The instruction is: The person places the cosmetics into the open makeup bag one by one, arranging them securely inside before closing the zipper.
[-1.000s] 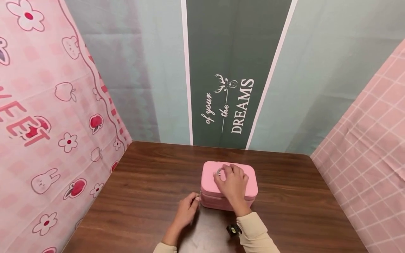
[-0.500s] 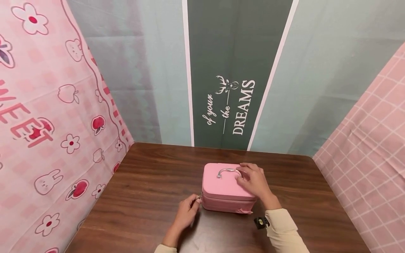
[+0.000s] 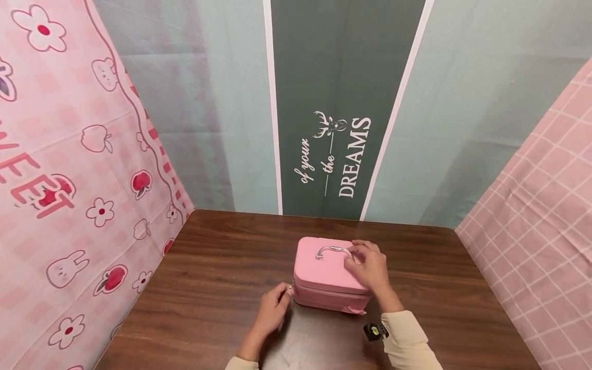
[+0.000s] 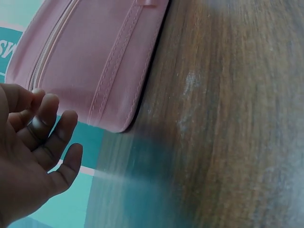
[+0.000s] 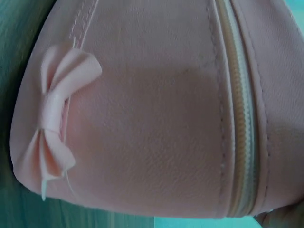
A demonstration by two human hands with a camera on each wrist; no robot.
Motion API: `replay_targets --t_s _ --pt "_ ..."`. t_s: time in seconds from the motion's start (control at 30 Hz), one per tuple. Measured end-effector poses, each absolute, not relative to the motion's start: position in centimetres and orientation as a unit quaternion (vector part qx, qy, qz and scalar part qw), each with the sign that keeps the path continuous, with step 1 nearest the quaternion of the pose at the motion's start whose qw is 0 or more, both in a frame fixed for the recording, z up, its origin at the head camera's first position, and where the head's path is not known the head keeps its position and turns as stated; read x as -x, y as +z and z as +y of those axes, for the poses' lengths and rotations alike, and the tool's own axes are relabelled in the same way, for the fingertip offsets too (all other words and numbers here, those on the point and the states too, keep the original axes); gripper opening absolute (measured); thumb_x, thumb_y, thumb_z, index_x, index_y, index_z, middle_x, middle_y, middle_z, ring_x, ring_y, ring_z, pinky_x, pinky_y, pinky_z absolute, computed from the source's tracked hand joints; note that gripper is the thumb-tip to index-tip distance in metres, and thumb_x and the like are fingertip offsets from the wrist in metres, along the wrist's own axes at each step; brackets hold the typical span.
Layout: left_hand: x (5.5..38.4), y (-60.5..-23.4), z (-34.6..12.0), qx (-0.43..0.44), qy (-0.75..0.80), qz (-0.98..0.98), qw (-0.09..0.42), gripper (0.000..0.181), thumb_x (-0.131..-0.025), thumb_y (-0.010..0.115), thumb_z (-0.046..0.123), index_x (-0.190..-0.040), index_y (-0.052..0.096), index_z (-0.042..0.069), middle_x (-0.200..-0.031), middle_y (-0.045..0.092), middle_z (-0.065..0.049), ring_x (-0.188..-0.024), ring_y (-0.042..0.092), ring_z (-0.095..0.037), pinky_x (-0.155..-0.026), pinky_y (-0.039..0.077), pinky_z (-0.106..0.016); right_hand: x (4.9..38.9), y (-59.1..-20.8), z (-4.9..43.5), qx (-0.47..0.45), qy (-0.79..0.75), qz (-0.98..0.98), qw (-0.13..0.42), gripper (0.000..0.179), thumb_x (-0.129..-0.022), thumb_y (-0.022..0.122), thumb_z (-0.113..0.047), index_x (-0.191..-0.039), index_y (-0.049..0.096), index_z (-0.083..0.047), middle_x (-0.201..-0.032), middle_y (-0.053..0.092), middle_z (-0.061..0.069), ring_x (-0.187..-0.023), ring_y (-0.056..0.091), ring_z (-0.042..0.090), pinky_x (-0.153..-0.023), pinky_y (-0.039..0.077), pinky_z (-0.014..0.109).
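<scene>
A pink zippered case (image 3: 324, 275) with a curved silver handle (image 3: 330, 249) on its lid stands upright on the table. At its left front corner my left hand (image 3: 273, 308) pinches the small zipper pull (image 3: 290, 288). In the left wrist view, thumb and forefinger of the left hand (image 4: 42, 142) meet at the end of the zipper (image 4: 50, 45); the other fingers are loosely bent. My right hand (image 3: 372, 267) holds the lid's right side, thumb and fingers around the handle's right end. A pink bow (image 5: 54, 109) sits low on the case's front, below the zipper.
Brown wood-grain table (image 3: 222, 257) lies under the case. A green and teal printed cloth (image 3: 351, 77) hangs behind it. Pink patterned cloths stand at the left (image 3: 115, 231) and right (image 3: 546, 205). A black device (image 3: 373, 330) is strapped at the right wrist.
My right hand has moved from over the lid's middle and handle to the lid's right side, uncovering the handle and bow. The left hand stays at the left corner.
</scene>
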State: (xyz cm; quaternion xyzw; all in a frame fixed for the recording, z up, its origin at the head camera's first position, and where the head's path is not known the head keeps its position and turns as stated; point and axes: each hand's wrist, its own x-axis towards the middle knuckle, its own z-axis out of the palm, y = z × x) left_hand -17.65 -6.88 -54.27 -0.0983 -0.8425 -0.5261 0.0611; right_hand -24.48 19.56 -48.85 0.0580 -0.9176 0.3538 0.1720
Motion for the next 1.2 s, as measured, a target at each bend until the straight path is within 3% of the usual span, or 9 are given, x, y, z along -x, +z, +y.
replay_targets --t_s 0.17,0.37,0.63,0.77,0.93,1.2 --pt "17.9 -54.2 -6.5 0.096 -0.520 -0.847 0.061 0.016 -0.099 0.057 0.012 -0.086 0.062 0.004 -0.066 0.055 0.001 -0.062 0.045 0.002 -0.061 0.039 -0.019 23.2 -48.7 18.1 0.014 0.382 -0.906 0.180 0.027 -0.082 0.072 -0.017 -0.101 0.075 0.001 -0.129 0.065 0.022 -0.126 0.051 0.042 -0.106 0.031 0.063" --pt "18.0 -54.2 -6.2 0.100 -0.519 -0.844 0.091 0.011 -0.097 0.058 0.011 -0.088 0.063 0.008 -0.064 0.059 -0.002 -0.062 0.047 0.002 -0.061 0.041 -0.020 20.9 -48.9 14.9 0.115 0.408 -0.870 0.252 0.022 -0.080 0.075 -0.018 -0.091 0.074 0.002 -0.125 0.066 0.023 -0.120 0.053 0.042 -0.092 0.029 0.062" --pt "17.9 -54.1 -5.9 0.113 -0.527 -0.838 0.091 0.010 -0.098 0.060 0.012 -0.089 0.065 0.010 -0.065 0.060 0.000 -0.064 0.050 0.002 -0.063 0.042 -0.020 20.3 -49.2 13.3 0.138 0.420 -0.837 0.322 0.020 -0.077 0.079 -0.017 -0.084 0.073 0.000 -0.118 0.067 0.022 -0.115 0.053 0.042 -0.090 0.027 0.064" --pt "17.9 -54.1 -6.0 0.102 -0.542 -0.830 0.080 0.012 -0.098 0.059 0.013 -0.091 0.066 0.007 -0.066 0.061 -0.005 -0.064 0.048 0.003 -0.063 0.042 -0.021 20.3 -49.2 13.6 0.127 0.409 -0.850 0.307 0.022 -0.078 0.079 -0.019 -0.087 0.073 0.000 -0.118 0.066 0.022 -0.115 0.052 0.042 -0.091 0.028 0.063" --pt "17.8 -54.0 -6.2 0.091 -0.542 -0.833 0.063 0.013 -0.098 0.059 0.012 -0.091 0.067 0.005 -0.067 0.061 -0.008 -0.064 0.048 0.002 -0.063 0.042 -0.020 20.4 -48.7 15.2 0.068 0.371 -0.892 0.250 0.024 -0.084 0.074 -0.023 -0.096 0.073 -0.001 -0.115 0.066 0.024 -0.115 0.051 0.043 -0.095 0.029 0.064" --pt "17.8 -54.1 -6.3 0.088 -0.548 -0.830 0.062 0.013 -0.098 0.060 0.014 -0.091 0.068 0.007 -0.068 0.060 -0.001 -0.064 0.047 0.002 -0.063 0.041 -0.020 24.4 -47.9 19.9 -0.145 0.309 -0.924 0.173 0.030 -0.083 0.076 -0.020 -0.109 0.072 -0.004 -0.108 0.072 0.016 -0.105 0.063 0.035 -0.093 0.047 0.056"
